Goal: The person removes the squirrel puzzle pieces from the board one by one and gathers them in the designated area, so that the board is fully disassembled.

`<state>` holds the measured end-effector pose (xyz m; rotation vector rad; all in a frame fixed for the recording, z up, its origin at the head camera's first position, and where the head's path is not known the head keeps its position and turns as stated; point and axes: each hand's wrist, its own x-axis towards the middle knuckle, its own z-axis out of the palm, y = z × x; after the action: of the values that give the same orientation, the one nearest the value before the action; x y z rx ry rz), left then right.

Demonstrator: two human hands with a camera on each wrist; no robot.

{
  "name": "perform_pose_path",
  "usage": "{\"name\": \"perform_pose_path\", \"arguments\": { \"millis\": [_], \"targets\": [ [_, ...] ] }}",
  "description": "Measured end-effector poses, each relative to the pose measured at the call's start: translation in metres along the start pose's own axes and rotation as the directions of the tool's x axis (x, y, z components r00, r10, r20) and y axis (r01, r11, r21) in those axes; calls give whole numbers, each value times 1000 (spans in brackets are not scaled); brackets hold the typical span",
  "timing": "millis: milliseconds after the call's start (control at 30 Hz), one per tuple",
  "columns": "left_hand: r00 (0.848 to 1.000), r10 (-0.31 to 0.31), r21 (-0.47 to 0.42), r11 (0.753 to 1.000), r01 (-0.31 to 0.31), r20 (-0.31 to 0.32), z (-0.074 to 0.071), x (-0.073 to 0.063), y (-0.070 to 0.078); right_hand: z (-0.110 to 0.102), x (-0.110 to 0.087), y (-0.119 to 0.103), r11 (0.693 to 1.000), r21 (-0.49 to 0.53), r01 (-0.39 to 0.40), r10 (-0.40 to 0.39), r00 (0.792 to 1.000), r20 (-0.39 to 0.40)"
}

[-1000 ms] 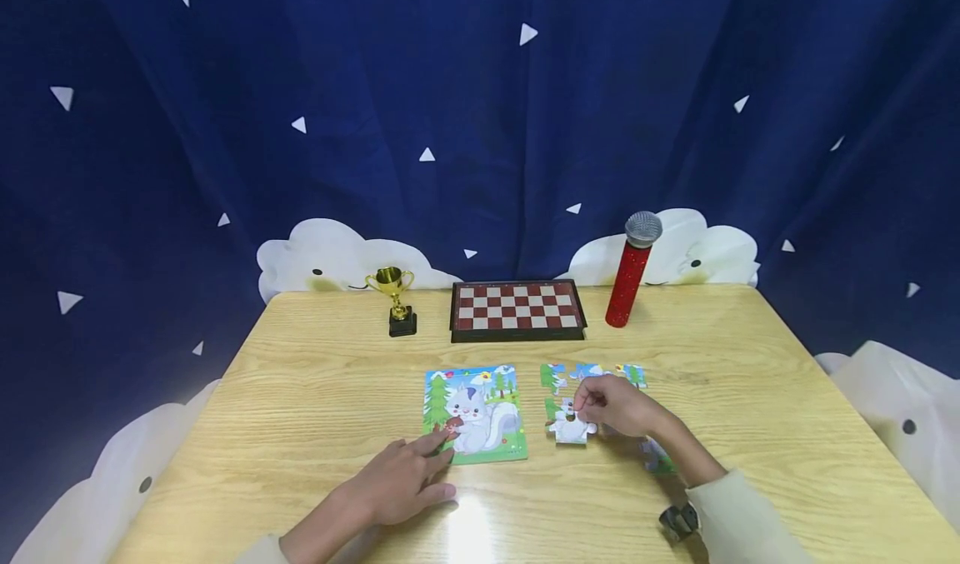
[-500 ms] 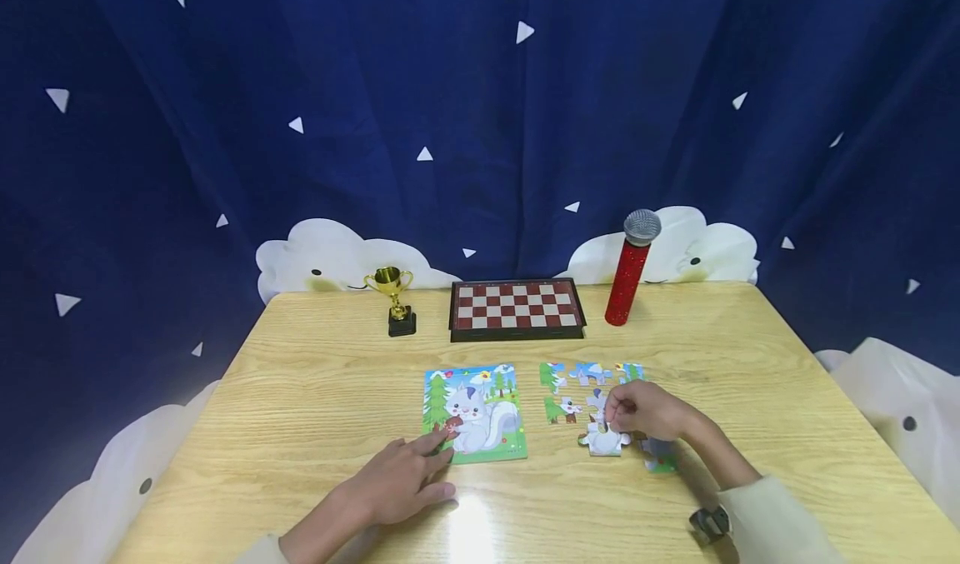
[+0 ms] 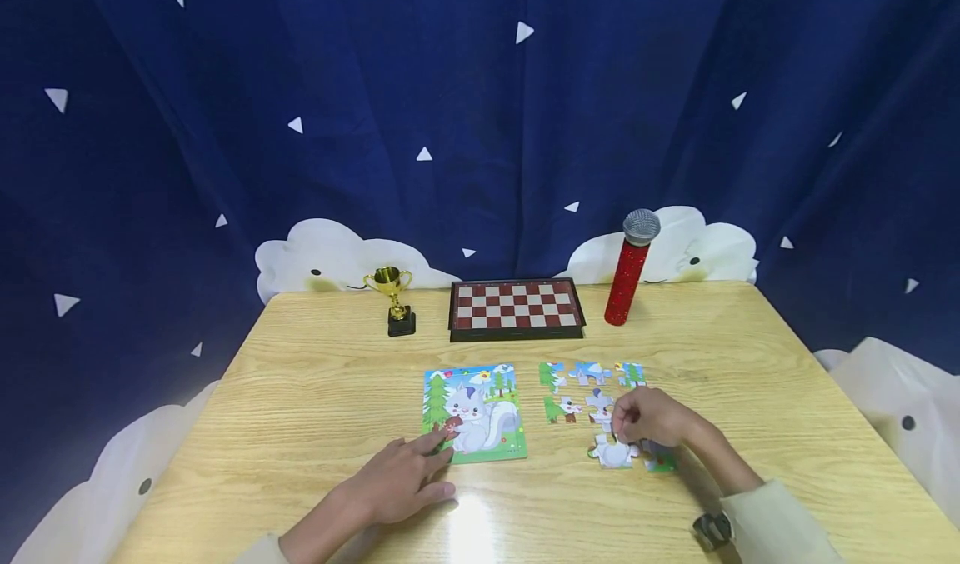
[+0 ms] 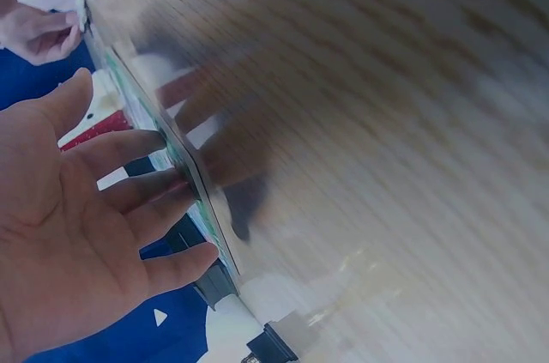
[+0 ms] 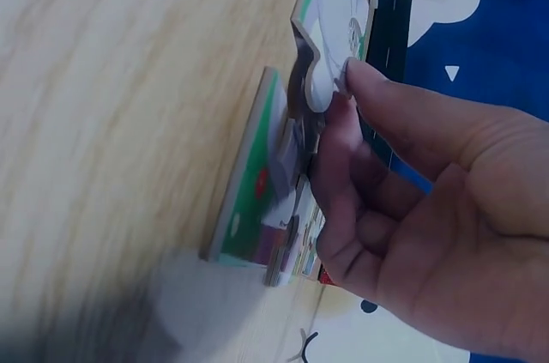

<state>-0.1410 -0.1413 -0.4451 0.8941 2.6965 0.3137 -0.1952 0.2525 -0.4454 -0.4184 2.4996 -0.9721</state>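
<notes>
My left hand [image 3: 401, 476] lies with extended fingers over the lower left of a square squirrel picture board [image 3: 491, 418]. In the left wrist view its spread fingers [image 4: 171, 269] reach to the board's edge. Thumb and index finger of my right hand [image 3: 656, 418] pinch a jigsaw piece [image 3: 613, 454] showing a white body; in the right wrist view this piece [image 5: 330, 15] is tilted, close over the others. Just right of it lies a green-edged corner piece [image 3: 660, 457], partly behind the hand. A piece with the squirrel's face [image 3: 600, 410] lies directly above.
Several loose jigsaw pieces lie in rough rows, among them a tree piece [image 3: 552, 376] and a sky piece [image 3: 590, 372]. Farther back on the wooden table [image 3: 322, 381] stand a gold trophy cup [image 3: 392, 285], a checkered game board [image 3: 517, 307] and a red microphone [image 3: 628, 281].
My right hand has carried the white-bodied piece rightward and toward me, from beside the left tree piece to below the face piece. My left hand has stayed on the board.
</notes>
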Motion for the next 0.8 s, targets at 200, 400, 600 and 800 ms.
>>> {"name": "perform_pose_path", "arguments": {
  "millis": [200, 400, 600, 800],
  "targets": [
    [1000, -1, 5, 1000, 1, -5, 1, 0, 0, 2, -2, -3, 999, -28, -32, 32, 999, -16],
    [1000, -3, 3, 1000, 3, -8, 1, 0, 0, -2, 2, -6, 1000, 2, -15, 15, 1000, -27],
    [1000, 4, 9, 1000, -4, -13, 0, -1, -1, 1, 13, -17, 1000, -16, 17, -18, 998, -65],
    [999, 18, 1, 1000, -17, -27, 0, 0, -3, 13, 30, -40, 998, -37, 52, -54, 996, -74]
  ]
}}
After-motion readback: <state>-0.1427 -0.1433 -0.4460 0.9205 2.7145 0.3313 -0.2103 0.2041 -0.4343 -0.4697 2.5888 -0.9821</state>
